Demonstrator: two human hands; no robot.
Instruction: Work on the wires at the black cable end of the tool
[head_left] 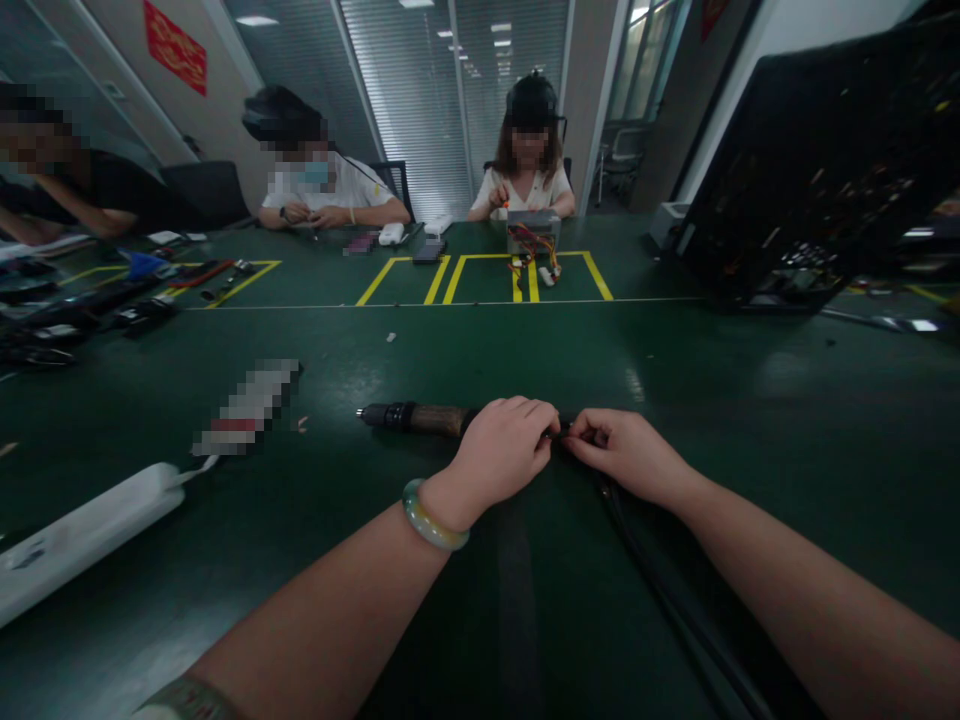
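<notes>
A rod-shaped tool [439, 420] lies crosswise on the green table in front of me. It has a brown, cork-like grip, black rings and a silver tip pointing left. My left hand [510, 440] is closed over its right part, hiding that stretch. Just beside it, my right hand [611, 445] is closed with thumb and fingertips pinched together at the tool's right end. Whatever those fingertips hold is small, dark and mostly hidden. From below my right hand a long black cord or thin rod [660, 580] runs toward the lower right.
A white power strip [97, 540] and a blurred-out pale item [251, 410] lie at left. Large dark equipment [795, 180] stands at right. Across the table sit several people; one has a metal box with coloured wires [534, 232]. Dark tools [142, 312] lie far left.
</notes>
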